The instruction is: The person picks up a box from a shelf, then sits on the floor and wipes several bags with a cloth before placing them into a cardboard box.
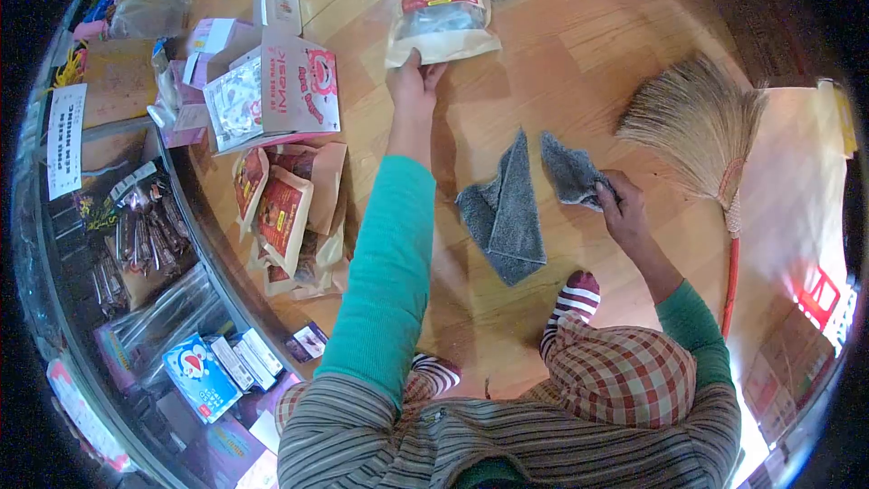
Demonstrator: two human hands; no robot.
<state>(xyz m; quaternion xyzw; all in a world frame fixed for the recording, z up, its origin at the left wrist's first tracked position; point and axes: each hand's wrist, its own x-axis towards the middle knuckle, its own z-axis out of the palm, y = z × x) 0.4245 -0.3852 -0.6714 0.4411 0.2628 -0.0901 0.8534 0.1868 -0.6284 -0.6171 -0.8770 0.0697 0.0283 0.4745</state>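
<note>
My left hand is stretched forward and grips the near edge of a kraft paper pouch with a red label and a clear window. In my right hand is a small grey cloth, pinched at its near end. A larger folded grey cloth lies on the floor between my two arms. More kraft pouches with red labels lie overlapped on the floor to the left.
Left of me, an open pink-and-white mask box stands by a glass display case of small goods. A straw broom with a red handle lies at the right. My striped-sock feet are close below the cloths.
</note>
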